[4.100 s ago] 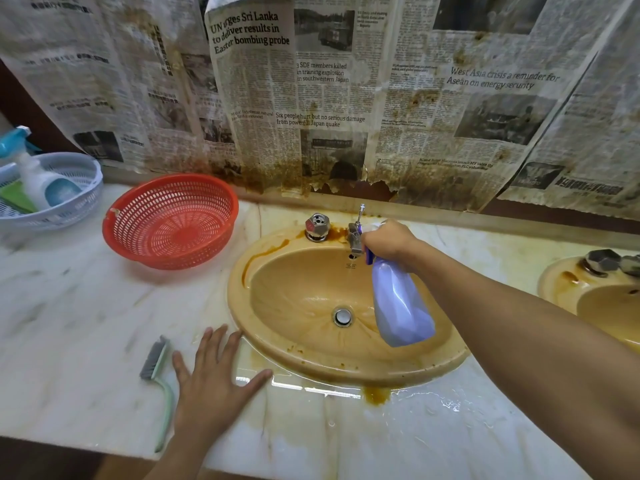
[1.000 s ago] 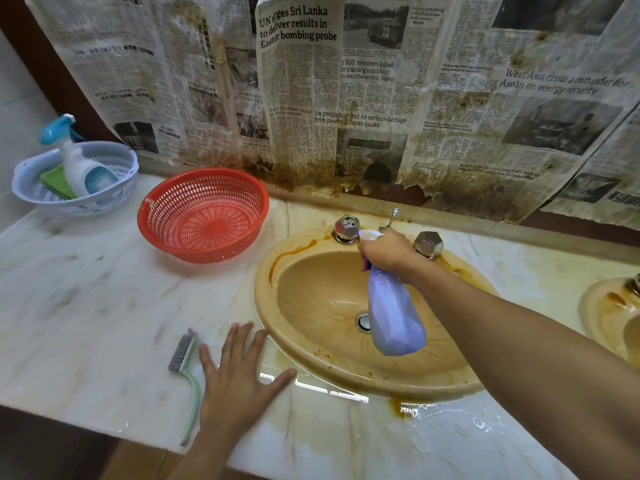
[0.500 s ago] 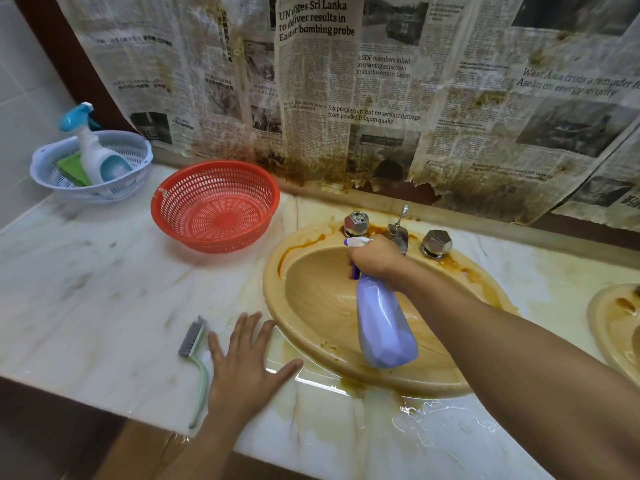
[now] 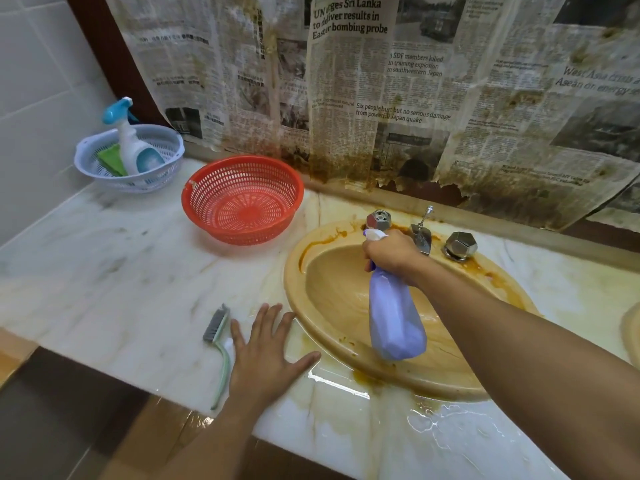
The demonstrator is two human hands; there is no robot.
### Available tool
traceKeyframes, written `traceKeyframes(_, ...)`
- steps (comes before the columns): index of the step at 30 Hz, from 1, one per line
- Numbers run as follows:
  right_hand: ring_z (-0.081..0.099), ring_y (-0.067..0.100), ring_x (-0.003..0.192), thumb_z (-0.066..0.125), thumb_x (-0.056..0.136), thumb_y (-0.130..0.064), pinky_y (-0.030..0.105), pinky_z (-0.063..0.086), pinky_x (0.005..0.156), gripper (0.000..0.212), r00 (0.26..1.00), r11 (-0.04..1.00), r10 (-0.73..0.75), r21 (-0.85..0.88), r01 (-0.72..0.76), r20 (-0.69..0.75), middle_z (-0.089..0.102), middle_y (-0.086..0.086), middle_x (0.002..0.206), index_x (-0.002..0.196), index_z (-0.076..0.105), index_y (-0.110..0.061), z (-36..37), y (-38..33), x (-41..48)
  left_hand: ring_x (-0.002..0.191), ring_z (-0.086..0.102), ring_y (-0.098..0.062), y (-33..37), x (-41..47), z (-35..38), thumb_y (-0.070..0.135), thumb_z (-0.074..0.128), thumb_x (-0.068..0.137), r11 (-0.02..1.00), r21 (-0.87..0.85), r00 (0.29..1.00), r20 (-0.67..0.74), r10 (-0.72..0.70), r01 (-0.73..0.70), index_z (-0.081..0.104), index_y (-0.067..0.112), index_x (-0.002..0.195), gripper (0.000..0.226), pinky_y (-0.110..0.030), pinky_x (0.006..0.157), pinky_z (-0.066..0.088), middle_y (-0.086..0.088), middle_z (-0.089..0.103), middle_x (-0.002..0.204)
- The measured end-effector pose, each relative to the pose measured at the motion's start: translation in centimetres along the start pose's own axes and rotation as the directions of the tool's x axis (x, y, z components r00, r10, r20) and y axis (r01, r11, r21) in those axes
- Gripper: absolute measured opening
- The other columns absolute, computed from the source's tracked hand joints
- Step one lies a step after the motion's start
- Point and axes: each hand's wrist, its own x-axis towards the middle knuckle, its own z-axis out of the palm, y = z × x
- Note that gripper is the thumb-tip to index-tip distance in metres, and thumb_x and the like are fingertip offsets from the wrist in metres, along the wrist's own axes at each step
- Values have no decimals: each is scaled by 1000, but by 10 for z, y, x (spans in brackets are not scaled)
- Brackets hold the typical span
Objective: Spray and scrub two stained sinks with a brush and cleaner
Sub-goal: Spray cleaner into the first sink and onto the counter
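Head view — spray bottle [image 4: 394, 317] in right fingers [image 4: 372, 252], now further left — left hand [image 4: 266, 355] flat

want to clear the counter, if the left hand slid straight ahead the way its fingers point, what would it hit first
Probably the red basket. The left hand lies flat on the marble counter, fingers pointing up and slightly right; bare counter lies between. The sink rim runs close alongside, so depth leaves doubt.

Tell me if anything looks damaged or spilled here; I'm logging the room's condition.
Yes. The newspaper on the wall is torn and brown-stained along its bottom edge. The sink has rusty stains near its taps, and liquid is pooled on the counter in front.
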Motion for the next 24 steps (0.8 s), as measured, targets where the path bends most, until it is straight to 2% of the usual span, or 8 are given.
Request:
traceKeyframes(4, 73, 19, 87, 48, 83, -23, 36, 58, 87, 32, 999, 1000, -2, -13, 3, 54, 75, 3, 65, 85, 75, -6, 5, 2, -6, 159, 1, -12, 0, -1, 1, 98, 24, 80, 1000, 11, 1000, 8, -10, 10, 39, 32, 156, 102, -65, 122, -5, 6, 25, 168)
traceKeyframes(7, 70, 22, 79, 48, 84, -26, 39, 57, 85, 30, 994, 1000, -26, -1, 26, 109, 75, 5, 66, 82, 71, -7, 11, 7, -10, 159, 3, -12, 0, 0, 1, 98, 24, 80, 1000, 16, 1000, 2, -8, 8, 40, 33, 155, 101, -66, 122, -4, 5, 27, 168)
traceKeyframes(9, 65, 19, 73, 50, 88, -26, 35, 55, 80, 27, 992, 999, -41, 8, 41, 123, 76, 7, 70, 81, 69, -9, 15, 8, -14, 159, 2, -13, 0, 0, 0, 98, 22, 81, 1000, 22, 1000, 10, -7, 7, 39, 34, 155, 100, -65, 122, -5, 6, 26, 168)
traceKeyframes(13, 64, 12, 73, 54, 89, -20, 26, 49, 69, 20, 983, 997, -68, 40, 62, 173, 78, 6, 78, 85, 71, -9, 25, 6, -23, 159, 2, -13, -1, 0, 0, 98, 21, 81, 1000, 9, 1000, -2, -5, 5, 39, 34, 155, 100, -64, 122, -7, 6, 25, 168)
traceKeyframes(15, 67, 12, 75, 54, 88, -21, 26, 51, 70, 23, 981, 998, -59, 48, 51, 183, 78, 5, 76, 81, 72, -9, 33, 6, -25, 159, 5, -13, -1, -1, 1, 98, 21, 81, 1000, 8, 1000, -13, -4, 4, 41, 34, 154, 99, -65, 122, -6, 6, 27, 167)
traceKeyframes(18, 72, 23, 79, 51, 85, -23, 34, 56, 80, 24, 983, 994, -42, 105, 23, 177, 74, 10, 66, 76, 67, -8, 41, 7, -26, 158, 9, -14, -1, -1, 3, 98, 22, 81, 1000, 11, 1000, -26, -3, 3, 43, 34, 153, 98, -66, 122, -3, 5, 30, 166)
traceKeyframes(21, 65, 20, 68, 50, 86, -23, 32, 52, 72, 24, 987, 994, -21, 113, 2, 162, 72, 9, 61, 81, 66, -6, 46, 10, -29, 158, 10, -14, -2, 0, 5, 98, 23, 80, 1000, 14, 999, -34, -2, 3, 44, 33, 152, 99, -66, 122, -2, 5, 31, 166)
traceKeyframes(24, 62, 17, 66, 53, 85, -25, 31, 51, 70, 29, 989, 995, -2, 99, -12, 145, 76, 7, 70, 90, 71, -3, 51, 12, -32, 159, 7, -13, -1, 0, 5, 98, 23, 80, 1000, 18, 1000, -28, -9, 9, 42, 34, 153, 99, -65, 122, -5, 6, 28, 167)
